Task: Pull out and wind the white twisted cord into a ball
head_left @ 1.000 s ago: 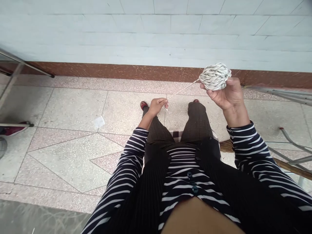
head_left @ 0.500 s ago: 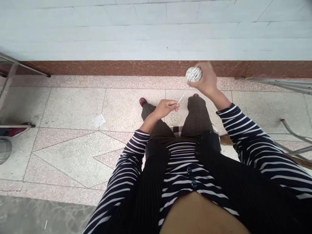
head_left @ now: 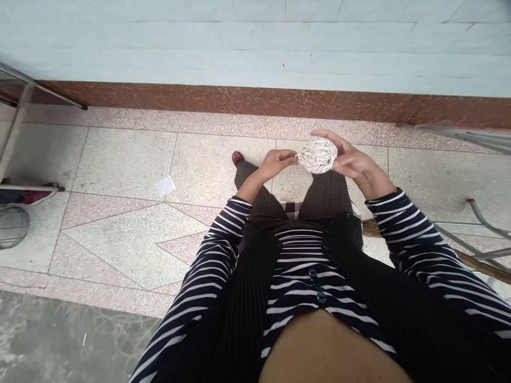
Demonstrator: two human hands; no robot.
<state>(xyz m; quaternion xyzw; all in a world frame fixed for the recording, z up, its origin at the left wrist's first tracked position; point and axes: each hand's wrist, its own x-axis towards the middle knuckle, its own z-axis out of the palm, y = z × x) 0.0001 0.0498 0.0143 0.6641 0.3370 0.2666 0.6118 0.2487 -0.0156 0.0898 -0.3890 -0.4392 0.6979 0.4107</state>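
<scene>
A whitish ball of cord (head_left: 318, 155), its strands wound over one another, is held up above my knees. My right hand (head_left: 351, 159) grips it from the right, with the thumb at its near side and the fingers at the far side. At the ball's left edge, my left hand (head_left: 278, 163) pinches with thumb and forefinger. The strand that runs from the ball into that pinch is barely visible now, as ball and fingertips are almost touching.
A white scrap of paper (head_left: 165, 185) lies on the tiled floor (head_left: 128, 159). Metal legs (head_left: 489, 223) and a broom (head_left: 371, 228) are at my right. On the left are a metal frame (head_left: 48, 90) and another person's shoe (head_left: 38, 196). A tiled wall (head_left: 239, 53) stands ahead.
My right hand has brought the ball down and nearer to my left hand. The stretch of cord between them has become very short. My left hand keeps its pinch.
</scene>
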